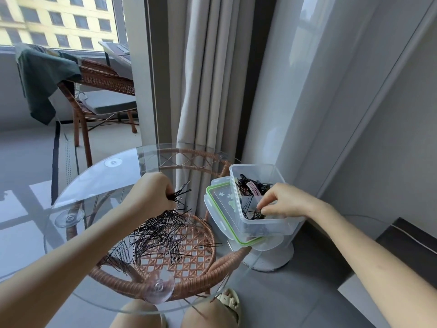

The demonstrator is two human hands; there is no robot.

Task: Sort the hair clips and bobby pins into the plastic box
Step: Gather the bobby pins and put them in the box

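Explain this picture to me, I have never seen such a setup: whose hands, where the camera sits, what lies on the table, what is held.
No machine here: a person works bare-handed, filmed by a camera on their head looking down. On the glass table lies a loose pile of bobby pins. The left hand grips a bunch of pins. The right hand reaches into the plastic box, pinching a few pins in its near compartment; hair clips lie in the far one.

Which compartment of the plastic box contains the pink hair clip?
The far compartment, away from the person; the near one, where the right hand reaches, shows only black bobby pins.
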